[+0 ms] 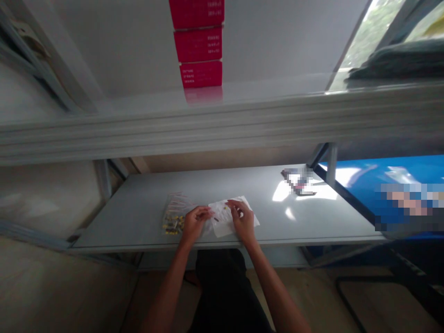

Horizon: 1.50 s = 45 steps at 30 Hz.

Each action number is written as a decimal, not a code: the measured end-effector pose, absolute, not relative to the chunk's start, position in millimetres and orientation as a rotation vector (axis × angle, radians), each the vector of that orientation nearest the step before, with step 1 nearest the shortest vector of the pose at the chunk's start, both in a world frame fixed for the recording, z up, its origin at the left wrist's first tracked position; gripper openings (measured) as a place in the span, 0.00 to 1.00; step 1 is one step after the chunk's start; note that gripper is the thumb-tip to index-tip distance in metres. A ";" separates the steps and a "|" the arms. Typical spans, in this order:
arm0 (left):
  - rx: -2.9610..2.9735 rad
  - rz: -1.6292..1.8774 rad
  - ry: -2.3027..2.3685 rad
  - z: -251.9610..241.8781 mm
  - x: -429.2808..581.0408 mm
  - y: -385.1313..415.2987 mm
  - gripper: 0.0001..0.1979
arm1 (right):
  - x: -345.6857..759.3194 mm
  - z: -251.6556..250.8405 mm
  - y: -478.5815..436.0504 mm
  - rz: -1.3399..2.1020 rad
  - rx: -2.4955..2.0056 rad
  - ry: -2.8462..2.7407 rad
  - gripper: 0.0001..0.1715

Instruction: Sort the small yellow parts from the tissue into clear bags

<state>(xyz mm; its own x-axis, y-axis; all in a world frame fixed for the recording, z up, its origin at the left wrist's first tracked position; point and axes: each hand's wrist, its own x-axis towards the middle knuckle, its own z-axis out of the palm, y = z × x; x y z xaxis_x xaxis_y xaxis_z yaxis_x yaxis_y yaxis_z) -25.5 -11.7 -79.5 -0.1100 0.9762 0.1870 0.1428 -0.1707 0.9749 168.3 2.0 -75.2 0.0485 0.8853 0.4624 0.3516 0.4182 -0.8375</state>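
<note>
1. Upper shelf (222, 132): spans the view above the table; a stack of three red boxes (201, 46) stands on it.
2. Table (135, 212): grey top; sunlit patches toward its right edge.
3. Blue surface (360, 178): lies beyond the table's right edge.
4. Pixelated item (299, 181): by the table's far right corner; identity obscured.
5. White sheet (224, 229): near the middle of the table's front edge, between the hands.
6. Clear bag (175, 208): left of the sheet, near the front edge; yellow and dark parts inside.
7. Right hand (243, 219): over the sheet's right side, fingers bent, thumb-to-finger gap narrow; grip cannot be determined.
8. Left hand (196, 222): at the sheet's left edge, fingers close together; grip likewise undetermined.
9. Dark piece (216, 219): on the sheet, beside the left fingertips.
</note>
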 end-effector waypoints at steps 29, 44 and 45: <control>1.471 1.305 1.334 -79.7 -26.3 -13.2 0.16 | 161.8 -81.7 5.1 0.319 -1.274 -1.652 0.11; 1.507 1.295 1.374 -78.3 -24.8 -14.1 0.15 | 162.6 -83.8 6.0 0.382 -1.321 -1.596 0.09; 1.506 1.295 1.371 -77.9 -24.7 -14.1 0.15 | 162.5 -81.4 4.8 0.448 -1.253 -1.574 0.08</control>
<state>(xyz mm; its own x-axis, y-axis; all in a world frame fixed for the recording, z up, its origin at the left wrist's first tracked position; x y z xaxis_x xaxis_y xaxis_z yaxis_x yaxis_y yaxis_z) -24.7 -14.1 -77.9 -0.0662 0.9762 0.2064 0.2615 -0.1827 0.9478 162.5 4.8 -81.4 0.0727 0.8747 0.4791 0.4908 0.3868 -0.7807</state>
